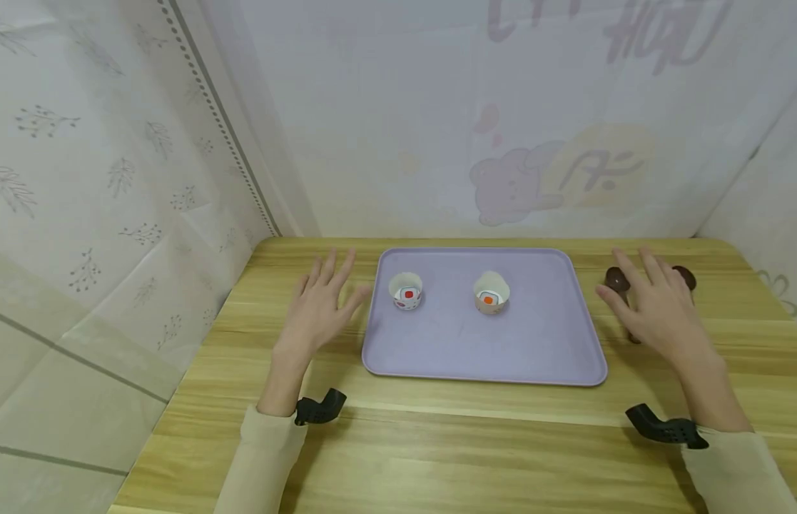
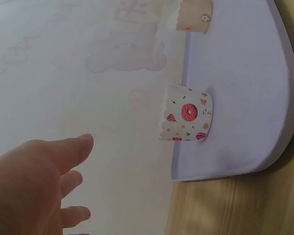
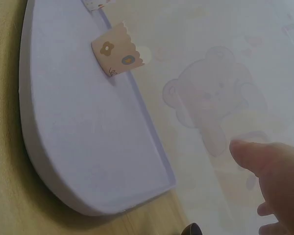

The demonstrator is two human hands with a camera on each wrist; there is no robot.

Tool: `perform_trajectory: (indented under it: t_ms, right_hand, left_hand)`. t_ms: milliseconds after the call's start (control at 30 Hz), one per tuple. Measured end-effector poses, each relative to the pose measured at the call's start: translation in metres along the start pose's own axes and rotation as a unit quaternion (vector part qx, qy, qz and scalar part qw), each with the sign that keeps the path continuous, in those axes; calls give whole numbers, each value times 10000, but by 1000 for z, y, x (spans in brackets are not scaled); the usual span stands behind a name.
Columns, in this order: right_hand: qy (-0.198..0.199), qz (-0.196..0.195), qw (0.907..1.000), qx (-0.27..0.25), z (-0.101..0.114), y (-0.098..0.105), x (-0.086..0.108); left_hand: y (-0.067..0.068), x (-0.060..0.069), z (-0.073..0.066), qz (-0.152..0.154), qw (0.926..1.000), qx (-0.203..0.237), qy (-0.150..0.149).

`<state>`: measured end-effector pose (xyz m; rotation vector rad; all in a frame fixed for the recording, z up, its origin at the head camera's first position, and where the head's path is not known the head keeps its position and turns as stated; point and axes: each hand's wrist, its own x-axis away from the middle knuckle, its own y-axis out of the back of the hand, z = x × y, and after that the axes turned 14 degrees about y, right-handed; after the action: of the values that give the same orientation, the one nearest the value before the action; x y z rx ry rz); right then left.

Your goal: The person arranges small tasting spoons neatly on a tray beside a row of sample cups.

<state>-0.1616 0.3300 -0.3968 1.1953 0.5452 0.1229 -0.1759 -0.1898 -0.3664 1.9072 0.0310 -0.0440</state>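
- While both hands are free of any load, the step looks like readiness before a grasp, with nothing being lifted or pressed.
- Left hand: fingers spread and pinching nothing, the thumb near the side of the lilac tray.
- Right hand: fingers likewise apart, nothing pinched, with the round heads of two dark-brown spoons, one to their left and one to their right; whether skin touches them I cannot tell.
- Taking a spoon would call for closing the right fingers round a handle; taking a cup would call for a light pinch, as the thin-looking paper could buckle.
- Between the two sets of fingers, on the tray, stand two paper baking cups, upright and apart: the doughnut-print cup nearer the left fingers, the tan cup farther to their right.
- Both have scalloped rims; one is white with a pink doughnut, the other carries flower-like shapes.
- Inside each shows a small patch, red or orange; printed or loose, I cannot tell.
- Below the fingers, the bench is wood-grained.
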Motion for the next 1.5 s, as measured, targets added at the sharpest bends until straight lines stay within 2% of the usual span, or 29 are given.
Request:
perform_trajectory:
  t_ms: [333, 433, 633, 733, 1000, 1333, 1500]
  right_hand:
    - [108, -156, 9998, 6, -4, -2, 0]
    - [62, -85, 9999, -61, -4, -2, 1]
    - [-158, 151, 9995, -248, -7, -4, 2]
    - [-226, 218, 9990, -308, -11, -6, 2]
    - [-357, 321, 9980, -400, -14, -9, 2]
    - [-357, 302, 9979, -442, -20, -15, 4]
    - [-348, 282, 9978, -489, -24, -17, 5]
  left_hand:
    - [-2, -2, 4, 181, 9998, 55, -33]
    - [-3, -3, 6, 159, 9998, 92, -56]
    - [-6, -4, 9, -20, 9984, 536, -199]
    - [-8, -5, 11, -40, 9978, 618, -230]
    - [-12, -7, 14, 416, 9967, 692, -83]
    - [-21, -12, 16, 725, 9902, 1151, -327]
    - [-25, -14, 15, 848, 9876, 1278, -328]
